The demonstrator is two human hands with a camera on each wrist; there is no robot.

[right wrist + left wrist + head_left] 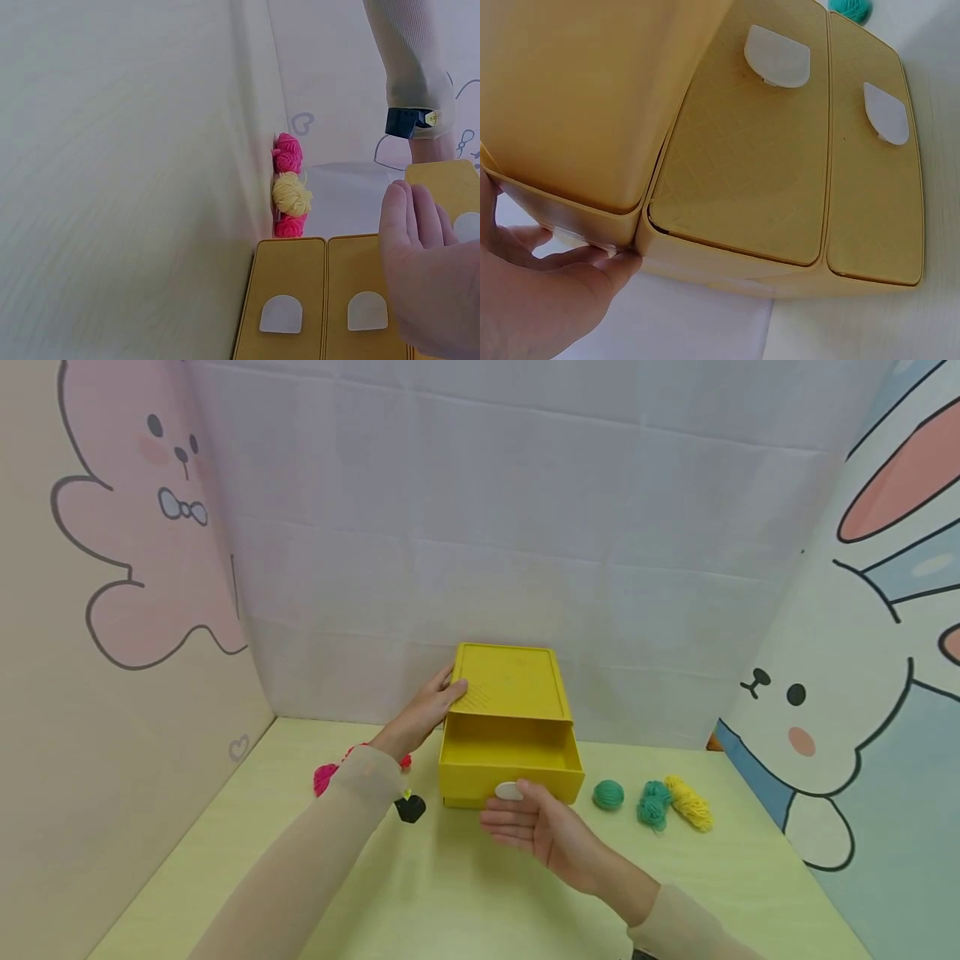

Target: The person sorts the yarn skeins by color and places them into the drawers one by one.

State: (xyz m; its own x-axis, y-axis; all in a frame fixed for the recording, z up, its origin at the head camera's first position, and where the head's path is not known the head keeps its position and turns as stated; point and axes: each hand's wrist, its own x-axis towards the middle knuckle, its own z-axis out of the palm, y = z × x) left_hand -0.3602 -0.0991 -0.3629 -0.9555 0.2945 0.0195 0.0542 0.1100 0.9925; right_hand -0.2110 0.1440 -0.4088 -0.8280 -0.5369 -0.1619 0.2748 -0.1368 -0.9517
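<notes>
While the left hand (423, 708) grips the yellow cabinet (517, 681) at left, the right hand (551, 835), fingers straight, is at the open drawer (465, 781) by its white tab (507, 791). Best brace firmly, slide level.

Left hand (426, 712) and right hand (551, 831): bare. Left sleeve (300, 868): long, plain pale beige, reaching to my wrist; off-white with fine ribbing in the right wrist view. Black, angular block (405, 122) mounted at that wrist, small yellow patch on one side. Right sleeve (682, 931): same beige. Dark piece (643, 954) beneath its cuff, mostly cut off; detail unreadable.
</notes>
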